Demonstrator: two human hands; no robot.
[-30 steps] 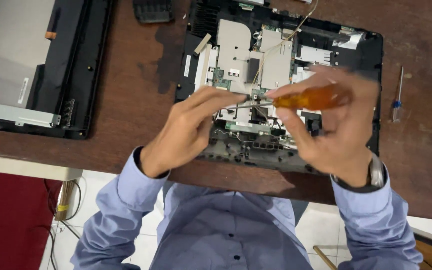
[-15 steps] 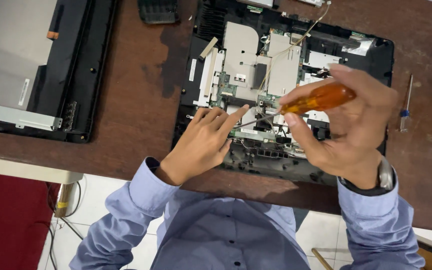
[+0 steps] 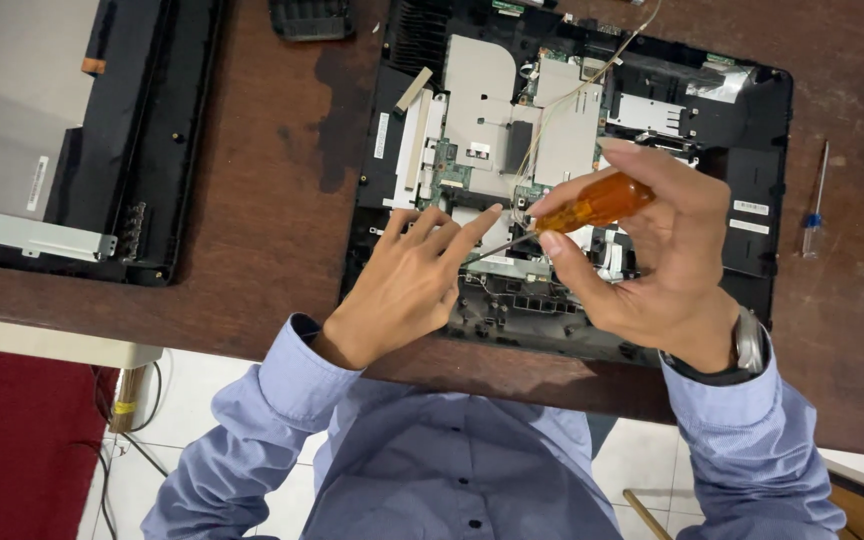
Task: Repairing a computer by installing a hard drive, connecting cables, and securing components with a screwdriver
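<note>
Head view: detached panel (image 3: 42, 140), small screwdriver (image 3: 812, 205) flank chassis (image 3: 752, 130).

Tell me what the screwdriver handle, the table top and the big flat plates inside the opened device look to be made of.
Screwdriver handle: translucent amber plastic, glossy; light passes through it.
Table top: dark brown wood or wood veneer, matt, with a darker stain.
Flat plates: probably sheet metal, dull silver-grey, flat with crisp edges.

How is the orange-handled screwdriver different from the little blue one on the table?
The orange-handled screwdriver is gripped in the right hand over the opened device; the blue screwdriver lies untouched on the wooden table. The orange one has a thick amber handle; the blue one is slim, mostly metal. Both have thin metal shafts.
</note>
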